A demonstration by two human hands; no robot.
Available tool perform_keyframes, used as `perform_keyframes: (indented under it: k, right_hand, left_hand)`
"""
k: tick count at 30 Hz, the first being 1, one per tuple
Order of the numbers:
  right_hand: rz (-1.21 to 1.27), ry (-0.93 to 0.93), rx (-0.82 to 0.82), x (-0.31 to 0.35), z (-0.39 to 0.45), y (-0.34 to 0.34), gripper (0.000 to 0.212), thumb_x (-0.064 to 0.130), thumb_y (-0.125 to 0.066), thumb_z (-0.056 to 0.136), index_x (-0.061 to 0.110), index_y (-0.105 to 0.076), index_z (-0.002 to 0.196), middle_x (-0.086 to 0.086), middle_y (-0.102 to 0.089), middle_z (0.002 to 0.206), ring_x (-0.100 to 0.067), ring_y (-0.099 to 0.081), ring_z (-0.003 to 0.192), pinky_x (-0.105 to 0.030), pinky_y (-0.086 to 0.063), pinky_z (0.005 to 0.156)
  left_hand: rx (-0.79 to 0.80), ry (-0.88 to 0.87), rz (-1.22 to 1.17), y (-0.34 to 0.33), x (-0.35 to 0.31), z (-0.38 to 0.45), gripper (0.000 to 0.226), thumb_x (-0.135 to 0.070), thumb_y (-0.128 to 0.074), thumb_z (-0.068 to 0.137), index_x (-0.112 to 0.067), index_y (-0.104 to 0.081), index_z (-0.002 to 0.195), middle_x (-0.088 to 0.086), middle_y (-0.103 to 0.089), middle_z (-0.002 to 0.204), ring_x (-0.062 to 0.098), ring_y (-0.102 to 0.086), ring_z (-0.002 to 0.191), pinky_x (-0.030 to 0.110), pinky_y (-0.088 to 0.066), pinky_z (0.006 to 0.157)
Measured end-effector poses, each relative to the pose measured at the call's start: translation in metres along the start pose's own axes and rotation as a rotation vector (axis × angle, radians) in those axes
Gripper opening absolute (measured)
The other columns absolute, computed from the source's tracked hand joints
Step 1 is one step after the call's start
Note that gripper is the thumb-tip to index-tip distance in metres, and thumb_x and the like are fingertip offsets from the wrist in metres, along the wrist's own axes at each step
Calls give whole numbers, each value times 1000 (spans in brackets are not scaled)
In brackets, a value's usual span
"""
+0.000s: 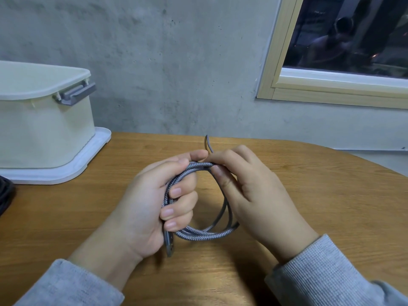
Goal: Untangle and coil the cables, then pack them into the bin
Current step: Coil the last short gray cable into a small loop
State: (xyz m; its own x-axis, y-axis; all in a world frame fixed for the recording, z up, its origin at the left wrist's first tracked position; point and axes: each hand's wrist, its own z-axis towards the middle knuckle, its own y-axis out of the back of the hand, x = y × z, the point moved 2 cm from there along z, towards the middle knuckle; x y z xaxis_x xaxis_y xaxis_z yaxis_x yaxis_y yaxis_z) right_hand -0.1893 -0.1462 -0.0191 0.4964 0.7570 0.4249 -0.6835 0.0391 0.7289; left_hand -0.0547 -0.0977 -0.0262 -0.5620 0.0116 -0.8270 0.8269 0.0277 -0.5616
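A grey braided cable (198,235) is wound into a small coil above the middle of the wooden table (309,195). My left hand (152,202) grips the coil's left side, fingers curled round several strands, and a grey plug sticks out below the palm. My right hand (249,191) pinches the top of the coil. The cable's free end stands up behind the fingertips. The cream bin (44,133) stands at the far left of the table, resting on a white lid or tray.
A dark cable (5,195) lies at the table's left edge, in front of the bin. The bin has a grey handle clip (76,94). A concrete wall runs behind the table, with a wood-framed window (344,85) at the upper right.
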Motion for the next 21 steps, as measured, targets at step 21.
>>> perform_keyframes:
  k: [21]
  right_hand:
    - [121,-133,48,-10,-3,-2,51,68,-25,89,23,-51,85,2,-61,67,-16,-57,64,-38,-45,64]
  left_hand:
    - [-32,-159,181,-3,-7,1,26,-28,-52,81,-14,-68,95,-5,-25,51,5,-20,35,10,-22,32]
